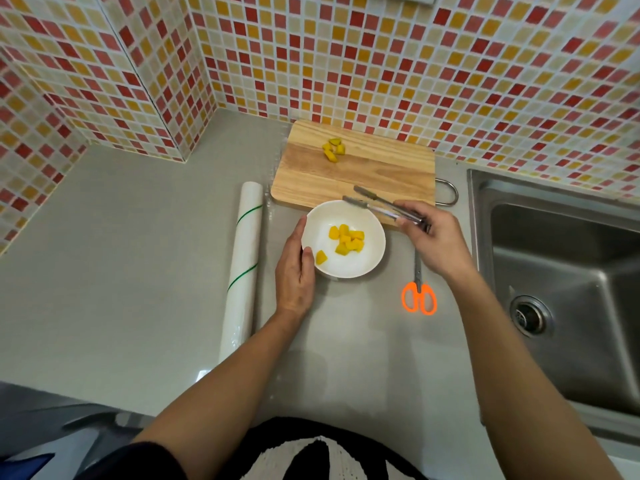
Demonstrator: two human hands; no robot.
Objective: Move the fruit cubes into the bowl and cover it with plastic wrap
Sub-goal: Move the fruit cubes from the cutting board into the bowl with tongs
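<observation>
A left hand (294,268) steadies a white bowl (367,261) of fruit cubes (346,240) while the right hand (433,240), fingers curled round empty tongs (384,205) (tips parted), must next reach the remaining cubes (333,149) on the cutting board (381,168) at twelve o'clock.

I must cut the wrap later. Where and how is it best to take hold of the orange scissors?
Probably at the two orange loops of the scissors, coming from the near side. The loops point toward the person and lie free on the counter, while the blades run away under the right hand.
</observation>
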